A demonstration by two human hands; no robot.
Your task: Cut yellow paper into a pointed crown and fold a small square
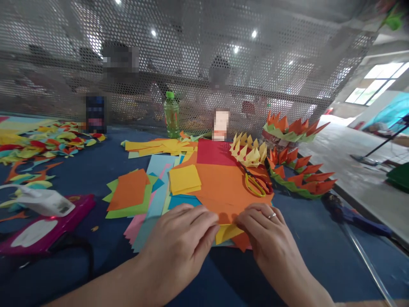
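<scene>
My left hand and my right hand rest close together on the blue table, both pressing a small yellow paper piece between their fingertips. The fingers of both hands are curled and pinched on that paper. A ring shows on my right hand. Just beyond lies a large orange sheet with red-and-yellow scissors on it. A stack of yellow squares sits to the left of it.
Orange and green squares lie at left. Folded orange-green paper crowns and a yellow one stand at right. A green bottle, a white device on a pink case, paper scraps and a perforated metal screen are behind.
</scene>
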